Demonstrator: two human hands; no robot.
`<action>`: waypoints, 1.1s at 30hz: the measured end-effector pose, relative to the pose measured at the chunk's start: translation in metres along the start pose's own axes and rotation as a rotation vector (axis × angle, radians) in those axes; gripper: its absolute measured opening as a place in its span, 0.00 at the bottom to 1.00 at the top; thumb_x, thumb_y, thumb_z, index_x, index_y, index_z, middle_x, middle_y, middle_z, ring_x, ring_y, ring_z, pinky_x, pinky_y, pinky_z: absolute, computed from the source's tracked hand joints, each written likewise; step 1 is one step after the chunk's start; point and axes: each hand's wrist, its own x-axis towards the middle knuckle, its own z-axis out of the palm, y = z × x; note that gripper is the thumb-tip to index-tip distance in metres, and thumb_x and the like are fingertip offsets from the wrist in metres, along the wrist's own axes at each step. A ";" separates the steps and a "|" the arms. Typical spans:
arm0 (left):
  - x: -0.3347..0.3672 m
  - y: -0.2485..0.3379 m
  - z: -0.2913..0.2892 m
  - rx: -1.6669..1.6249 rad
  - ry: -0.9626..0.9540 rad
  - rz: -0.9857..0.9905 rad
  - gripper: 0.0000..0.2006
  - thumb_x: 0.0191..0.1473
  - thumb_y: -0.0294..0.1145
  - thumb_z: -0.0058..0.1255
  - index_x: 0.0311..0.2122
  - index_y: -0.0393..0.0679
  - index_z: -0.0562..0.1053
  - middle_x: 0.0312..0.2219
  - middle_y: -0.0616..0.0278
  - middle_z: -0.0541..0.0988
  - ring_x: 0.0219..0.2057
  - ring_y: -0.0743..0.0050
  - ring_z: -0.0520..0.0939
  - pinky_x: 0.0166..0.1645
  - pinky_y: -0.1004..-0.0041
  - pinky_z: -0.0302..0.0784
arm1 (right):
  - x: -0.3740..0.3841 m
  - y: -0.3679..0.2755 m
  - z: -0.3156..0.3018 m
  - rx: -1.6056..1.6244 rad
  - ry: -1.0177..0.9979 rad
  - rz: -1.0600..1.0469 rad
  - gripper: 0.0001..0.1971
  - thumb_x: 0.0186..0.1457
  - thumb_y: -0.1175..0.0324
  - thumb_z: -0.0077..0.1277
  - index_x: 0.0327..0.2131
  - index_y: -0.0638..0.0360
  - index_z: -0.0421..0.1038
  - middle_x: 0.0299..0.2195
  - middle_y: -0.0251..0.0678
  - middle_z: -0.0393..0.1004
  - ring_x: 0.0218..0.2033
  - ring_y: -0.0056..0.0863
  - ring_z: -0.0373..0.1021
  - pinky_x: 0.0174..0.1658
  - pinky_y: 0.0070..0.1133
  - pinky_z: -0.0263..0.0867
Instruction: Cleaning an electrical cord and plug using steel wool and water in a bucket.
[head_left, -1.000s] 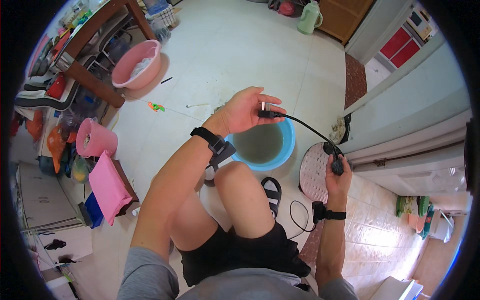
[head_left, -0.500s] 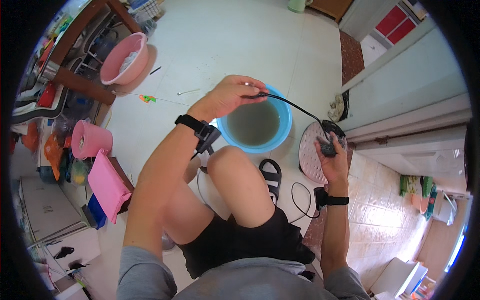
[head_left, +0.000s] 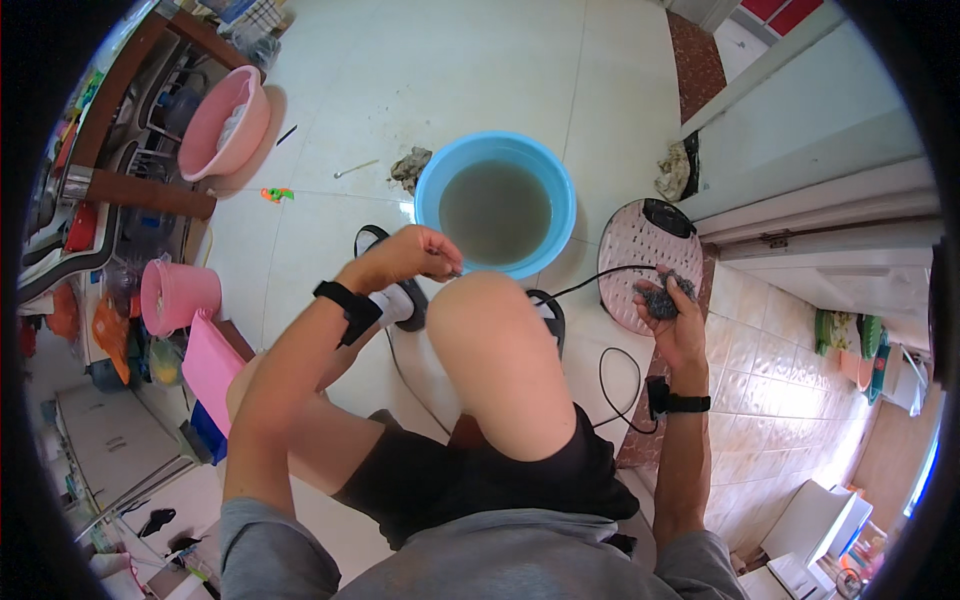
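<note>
My right hand (head_left: 681,330) is closed round a dark grey steel wool scrubber (head_left: 664,296), above the edge of a pink oval board (head_left: 622,248) with raised dots and a black patch. A black cable (head_left: 590,281) runs from the scrubber toward my raised knee, which hides its other end. Beside that knee, my left hand (head_left: 418,254) has its fingers curled together; whatever they hold, if anything, is too small to make out. Just beyond stands a light blue basin (head_left: 567,200) with murky grey water in it.
A wet grey rag (head_left: 409,169) lies against the basin. To the left are a thin stick (head_left: 356,169), an orange-green toy (head_left: 277,194), a pink tub (head_left: 213,150) and a pink bucket (head_left: 207,293). A white door (head_left: 800,130) stands at the right.
My left hand has drawn back from over the basin to beside the knee, and the cable has dropped lower. The rag beside the basin has come into sight. The right hand keeps the scrubber.
</note>
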 end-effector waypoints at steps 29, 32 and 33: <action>0.072 -0.209 0.023 0.626 0.737 0.327 0.06 0.43 0.20 0.51 0.29 0.41 0.75 0.27 0.49 0.76 0.33 0.46 0.76 0.39 0.56 0.72 | 0.172 0.097 0.116 -0.803 -0.229 -0.067 0.22 0.57 0.66 0.56 0.53 0.65 0.67 0.33 0.34 0.72 0.30 0.19 0.68 0.35 0.18 0.67; 0.080 -0.199 0.014 0.573 0.732 0.295 0.08 0.42 0.21 0.53 0.32 0.39 0.75 0.30 0.49 0.77 0.36 0.46 0.77 0.42 0.57 0.73 | 0.184 0.097 0.121 -0.998 -0.251 -0.134 0.24 0.55 0.62 0.57 0.52 0.65 0.67 0.34 0.39 0.74 0.31 0.24 0.69 0.37 0.21 0.66; 0.080 -0.201 0.011 0.568 0.731 0.238 0.09 0.42 0.21 0.53 0.33 0.39 0.75 0.31 0.49 0.77 0.36 0.46 0.77 0.43 0.58 0.73 | 0.188 0.102 0.123 -1.076 -0.261 -0.160 0.25 0.54 0.62 0.57 0.53 0.64 0.67 0.35 0.42 0.75 0.33 0.28 0.71 0.39 0.24 0.67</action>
